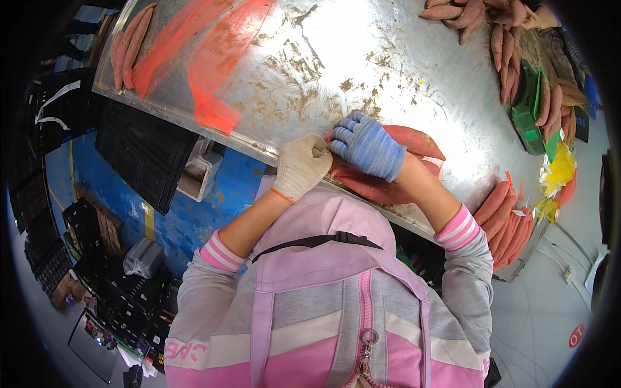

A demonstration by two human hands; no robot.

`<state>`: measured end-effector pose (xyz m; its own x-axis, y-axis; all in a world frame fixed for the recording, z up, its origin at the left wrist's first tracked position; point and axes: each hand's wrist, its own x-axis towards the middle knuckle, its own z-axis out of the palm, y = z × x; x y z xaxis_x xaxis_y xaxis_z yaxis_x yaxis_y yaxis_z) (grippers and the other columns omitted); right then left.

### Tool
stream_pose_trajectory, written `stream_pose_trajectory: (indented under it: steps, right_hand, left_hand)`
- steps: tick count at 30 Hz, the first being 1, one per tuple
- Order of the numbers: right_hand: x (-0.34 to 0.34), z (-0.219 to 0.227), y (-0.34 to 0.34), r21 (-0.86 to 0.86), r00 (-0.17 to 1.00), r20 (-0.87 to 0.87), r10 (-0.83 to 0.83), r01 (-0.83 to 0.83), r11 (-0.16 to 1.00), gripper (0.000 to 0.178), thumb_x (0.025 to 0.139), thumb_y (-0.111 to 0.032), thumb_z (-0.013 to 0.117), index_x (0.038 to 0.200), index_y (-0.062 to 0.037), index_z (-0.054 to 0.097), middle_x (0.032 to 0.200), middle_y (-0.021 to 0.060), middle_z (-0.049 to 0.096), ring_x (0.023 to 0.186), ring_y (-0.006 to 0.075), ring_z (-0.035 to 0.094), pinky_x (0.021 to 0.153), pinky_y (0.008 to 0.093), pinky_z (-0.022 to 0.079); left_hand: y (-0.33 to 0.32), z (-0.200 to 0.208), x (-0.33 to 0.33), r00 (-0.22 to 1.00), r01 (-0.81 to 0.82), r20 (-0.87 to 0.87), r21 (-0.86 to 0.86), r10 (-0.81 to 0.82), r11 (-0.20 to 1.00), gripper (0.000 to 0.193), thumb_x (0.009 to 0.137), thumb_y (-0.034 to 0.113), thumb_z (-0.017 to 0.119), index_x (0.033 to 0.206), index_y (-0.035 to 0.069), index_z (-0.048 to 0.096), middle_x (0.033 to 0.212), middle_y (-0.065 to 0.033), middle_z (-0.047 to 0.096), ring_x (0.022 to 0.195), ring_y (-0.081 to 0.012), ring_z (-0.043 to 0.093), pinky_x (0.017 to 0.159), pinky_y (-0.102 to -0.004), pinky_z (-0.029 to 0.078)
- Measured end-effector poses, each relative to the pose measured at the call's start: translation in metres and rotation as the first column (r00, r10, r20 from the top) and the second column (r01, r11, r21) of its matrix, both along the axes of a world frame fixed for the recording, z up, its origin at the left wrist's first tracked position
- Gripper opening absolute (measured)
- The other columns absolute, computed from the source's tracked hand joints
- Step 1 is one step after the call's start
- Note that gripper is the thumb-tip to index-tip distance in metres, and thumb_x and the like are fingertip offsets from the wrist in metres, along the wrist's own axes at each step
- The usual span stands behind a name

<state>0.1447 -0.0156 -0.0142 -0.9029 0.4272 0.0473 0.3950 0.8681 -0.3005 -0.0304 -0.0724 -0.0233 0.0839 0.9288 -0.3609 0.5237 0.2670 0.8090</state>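
Near the front edge of the metal table, several sweet potatoes (pixel 378 187) lie under and beside my right hand. Reddish netting shows at their right end, so they look bagged in a mesh bag (pixel 435 168). My right hand (pixel 367 147), in a blue knit glove, is closed at the bag's left end. Close against it, my left hand (pixel 303 165) in a beige knit glove pinches the same spot, where a bit of red mesh shows between the hands. The fingertips partly hide what they grip.
Empty red mesh bags (pixel 217 71) lie on the soiled metal table (pixel 304 84), with loose sweet potatoes (pixel 132 48) at its left corner. More sweet potatoes (pixel 466 14) and a green scale-like box (pixel 529 119) are at the right, near another person's hand (pixel 542 18). Filled mesh bags (pixel 508 226) sit at the right edge.
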Motion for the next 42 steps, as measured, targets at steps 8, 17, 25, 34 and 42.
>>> stream_pose_trajectory:
  steps: [8,17,25,34,42]
  right_hand:
    - [-0.001,-0.015,-0.013,0.096,0.998,-0.031,-0.063,0.066,0.993,0.023,0.076,-0.017,0.052,0.091,-0.0036,0.062,0.098,0.0117,0.062,0.096,0.0256,0.058,0.086,0.0367,0.043]
    - [0.007,-0.02,-0.014,-0.088,0.97,-0.15,-0.194,0.182,0.979,0.022,0.074,-0.015,0.061,0.093,-0.0039,0.058,0.097,0.0115,0.059,0.092,0.0274,0.057,0.085,0.0382,0.044]
    - [0.016,-0.019,0.004,-0.404,0.907,-0.337,-0.252,0.103,0.909,0.019,0.073,-0.012,0.063,0.09,-0.0043,0.058,0.092,0.0122,0.06,0.085,0.031,0.057,0.078,0.0377,0.046]
    - [0.006,0.01,0.006,-0.009,1.0,-0.013,-0.008,0.008,1.0,0.022,0.075,-0.016,0.055,0.094,-0.0062,0.061,0.09,0.0075,0.062,0.086,0.0227,0.06,0.076,0.0334,0.047]
    - [-0.001,-0.005,0.004,0.077,0.997,0.066,-0.034,0.029,0.997,0.016,0.079,-0.018,0.052,0.083,-0.0067,0.063,0.081,0.0068,0.062,0.082,0.0208,0.06,0.07,0.0324,0.046]
  left_hand:
    - [0.002,-0.002,0.0,0.999,-0.035,-0.024,-0.04,0.034,0.999,0.013,0.07,0.013,0.063,0.078,0.004,0.064,0.073,-0.0137,0.065,0.067,-0.0261,0.064,0.063,-0.033,0.05]
    - [0.005,-0.007,0.001,0.999,-0.043,0.028,-0.009,0.044,0.999,0.014,0.073,0.015,0.063,0.083,0.006,0.067,0.074,-0.0112,0.066,0.067,-0.0231,0.064,0.063,-0.0312,0.05]
    - [0.009,-0.01,0.0,0.964,-0.022,0.261,-0.085,0.044,0.996,0.014,0.078,0.007,0.059,0.085,-0.005,0.063,0.069,-0.0074,0.063,0.062,-0.0091,0.056,0.057,-0.0243,0.046]
    - [0.005,-0.016,-0.001,0.963,-0.07,0.248,-0.146,0.105,0.987,0.015,0.074,0.004,0.059,0.086,-0.005,0.063,0.071,-0.0083,0.064,0.065,-0.0101,0.058,0.06,-0.025,0.047]
    - [0.004,-0.029,-0.002,0.982,-0.092,0.158,-0.101,0.107,0.991,0.016,0.071,0.014,0.062,0.081,0.001,0.065,0.073,-0.0133,0.066,0.068,-0.0218,0.064,0.064,-0.0312,0.05]
